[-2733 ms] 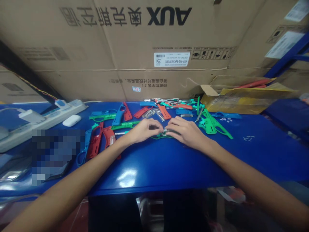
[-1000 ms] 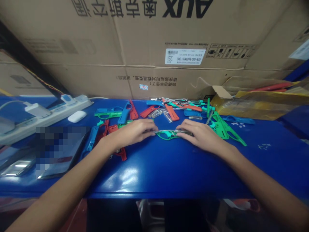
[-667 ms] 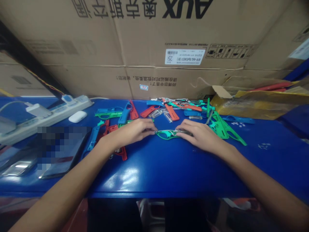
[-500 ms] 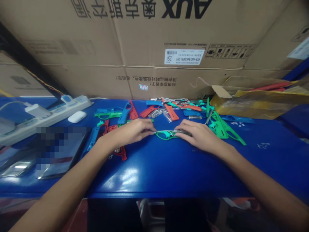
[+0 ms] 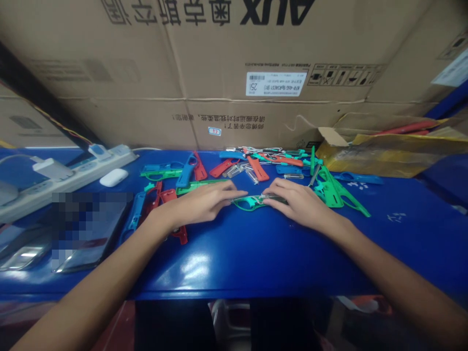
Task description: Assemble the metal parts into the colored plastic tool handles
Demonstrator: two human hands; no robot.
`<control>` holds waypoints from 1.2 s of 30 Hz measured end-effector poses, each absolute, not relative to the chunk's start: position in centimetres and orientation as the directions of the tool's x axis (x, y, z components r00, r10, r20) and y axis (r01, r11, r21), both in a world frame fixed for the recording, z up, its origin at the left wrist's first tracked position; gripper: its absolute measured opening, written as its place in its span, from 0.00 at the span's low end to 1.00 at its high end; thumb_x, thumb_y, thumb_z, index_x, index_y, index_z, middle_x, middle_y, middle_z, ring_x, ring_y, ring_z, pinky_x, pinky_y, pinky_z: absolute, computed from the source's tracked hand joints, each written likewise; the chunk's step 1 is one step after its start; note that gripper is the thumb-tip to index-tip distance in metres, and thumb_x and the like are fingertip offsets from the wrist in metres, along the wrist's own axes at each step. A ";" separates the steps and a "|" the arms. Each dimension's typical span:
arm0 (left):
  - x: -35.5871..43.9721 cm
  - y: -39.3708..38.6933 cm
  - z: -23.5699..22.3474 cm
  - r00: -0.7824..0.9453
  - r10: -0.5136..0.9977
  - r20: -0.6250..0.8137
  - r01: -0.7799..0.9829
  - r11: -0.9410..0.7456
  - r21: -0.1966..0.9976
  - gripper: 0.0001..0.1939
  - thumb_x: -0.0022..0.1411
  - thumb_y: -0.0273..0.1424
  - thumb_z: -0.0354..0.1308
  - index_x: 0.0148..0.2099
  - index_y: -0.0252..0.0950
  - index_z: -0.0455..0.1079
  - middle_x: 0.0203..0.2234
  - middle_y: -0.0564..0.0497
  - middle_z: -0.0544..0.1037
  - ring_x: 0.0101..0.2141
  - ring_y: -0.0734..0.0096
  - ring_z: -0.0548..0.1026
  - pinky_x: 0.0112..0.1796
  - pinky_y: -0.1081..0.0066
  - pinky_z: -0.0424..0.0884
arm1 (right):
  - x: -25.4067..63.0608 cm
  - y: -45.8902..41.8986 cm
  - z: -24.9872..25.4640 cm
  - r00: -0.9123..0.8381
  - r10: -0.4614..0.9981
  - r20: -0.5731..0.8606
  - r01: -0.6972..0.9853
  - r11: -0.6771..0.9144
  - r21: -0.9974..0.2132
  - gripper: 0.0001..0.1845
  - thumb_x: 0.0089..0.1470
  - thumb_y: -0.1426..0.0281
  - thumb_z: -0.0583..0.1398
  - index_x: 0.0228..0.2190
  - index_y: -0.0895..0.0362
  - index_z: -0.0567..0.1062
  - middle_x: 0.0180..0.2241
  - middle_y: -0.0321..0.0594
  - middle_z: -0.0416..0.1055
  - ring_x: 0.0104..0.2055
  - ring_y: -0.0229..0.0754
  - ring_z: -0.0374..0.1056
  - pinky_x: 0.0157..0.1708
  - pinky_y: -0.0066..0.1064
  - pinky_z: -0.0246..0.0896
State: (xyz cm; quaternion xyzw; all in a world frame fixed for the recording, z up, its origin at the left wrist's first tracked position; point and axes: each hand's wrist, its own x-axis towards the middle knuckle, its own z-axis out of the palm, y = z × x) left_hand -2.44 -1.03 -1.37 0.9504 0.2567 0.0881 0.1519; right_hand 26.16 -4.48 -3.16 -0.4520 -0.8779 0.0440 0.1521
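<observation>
Between my hands, just above the blue table, is a green stick-lighter shell (image 5: 252, 209) lying crosswise, its trigger loop toward me. A teal trigger (image 5: 250, 201) and thin pale wire show inside it, with a metal strip along the upper side. My left hand (image 5: 206, 201) pinches the shell's left end, the index finger stretched along the top. My right hand (image 5: 302, 202) closes around the other end, thumb below and fingers above; those fingers hide most of that end.
Behind are clear fuel tanks (image 5: 251, 174), an orange shell (image 5: 259, 169) and wired parts. Green shells (image 5: 334, 190) lie right, red (image 5: 169, 196) and blue ones (image 5: 136, 212) left. A power strip (image 5: 87, 171), white case (image 5: 113, 178), tablet-like slab (image 5: 106, 241) and taped carton (image 5: 369, 158) surround them.
My left index finger has straightened along the top of the lighter shell. Both hands keep their hold, and the whole view has shifted slightly.
</observation>
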 end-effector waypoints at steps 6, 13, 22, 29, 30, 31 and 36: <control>-2.1 -0.7 -1.9 0.851 0.523 0.050 0.480 -0.814 0.328 0.25 0.71 0.25 0.46 0.66 0.44 0.65 0.49 0.44 0.71 0.45 0.63 0.73 0.45 0.66 0.69 | 25.7 -4.5 -3.4 -0.479 0.841 0.250 0.823 0.530 -0.207 0.16 0.68 0.60 0.54 0.48 0.52 0.77 0.45 0.42 0.73 0.46 0.46 0.72 0.38 0.36 0.70; -1.9 -0.9 -2.3 0.834 0.547 0.071 0.500 -0.804 0.323 0.25 0.70 0.26 0.46 0.66 0.42 0.67 0.47 0.44 0.72 0.43 0.64 0.73 0.45 0.66 0.70 | 25.9 -4.1 -3.5 -0.525 0.804 0.280 0.788 0.583 -0.198 0.19 0.68 0.63 0.52 0.51 0.52 0.78 0.46 0.46 0.71 0.50 0.50 0.67 0.45 0.44 0.69; -1.8 -0.9 -2.2 0.811 0.580 0.079 0.516 -0.773 0.370 0.22 0.69 0.26 0.47 0.60 0.42 0.73 0.45 0.46 0.74 0.40 0.65 0.74 0.41 0.68 0.70 | 26.6 -4.0 -3.1 -0.590 0.777 0.219 0.723 0.629 -0.284 0.18 0.68 0.66 0.53 0.52 0.51 0.78 0.46 0.45 0.70 0.49 0.47 0.67 0.49 0.42 0.67; -1.7 -1.1 -2.1 0.810 0.583 0.070 0.527 -0.774 0.351 0.22 0.66 0.23 0.47 0.56 0.41 0.76 0.45 0.45 0.73 0.39 0.64 0.74 0.40 0.66 0.70 | 27.1 -4.2 -2.4 -0.638 0.757 0.139 0.696 0.645 -0.315 0.19 0.69 0.64 0.52 0.55 0.47 0.76 0.46 0.45 0.69 0.49 0.46 0.67 0.50 0.40 0.67; -1.7 -1.1 -2.1 0.810 0.582 0.067 0.528 -0.775 0.348 0.22 0.66 0.23 0.47 0.56 0.41 0.76 0.45 0.45 0.73 0.40 0.64 0.74 0.40 0.66 0.71 | 27.1 -4.2 -2.3 -0.649 0.749 0.133 0.690 0.653 -0.313 0.20 0.69 0.65 0.51 0.56 0.47 0.76 0.46 0.45 0.69 0.49 0.46 0.67 0.49 0.40 0.66; -1.8 -1.1 -2.2 0.811 0.582 0.062 0.530 -0.775 0.345 0.22 0.66 0.23 0.47 0.56 0.40 0.75 0.45 0.45 0.73 0.40 0.64 0.74 0.40 0.66 0.71 | 27.2 -4.3 -2.3 -0.661 0.740 0.128 0.684 0.663 -0.305 0.20 0.69 0.66 0.50 0.56 0.47 0.75 0.46 0.45 0.68 0.48 0.46 0.66 0.49 0.39 0.66; -1.8 -1.2 -2.1 0.808 0.587 0.041 0.546 -0.774 0.319 0.23 0.68 0.24 0.46 0.59 0.40 0.73 0.45 0.45 0.73 0.41 0.65 0.73 0.42 0.66 0.71 | 27.4 -4.6 -2.1 -0.681 0.724 0.110 0.693 0.686 -0.222 0.22 0.69 0.70 0.49 0.59 0.51 0.73 0.46 0.48 0.70 0.49 0.48 0.66 0.50 0.43 0.66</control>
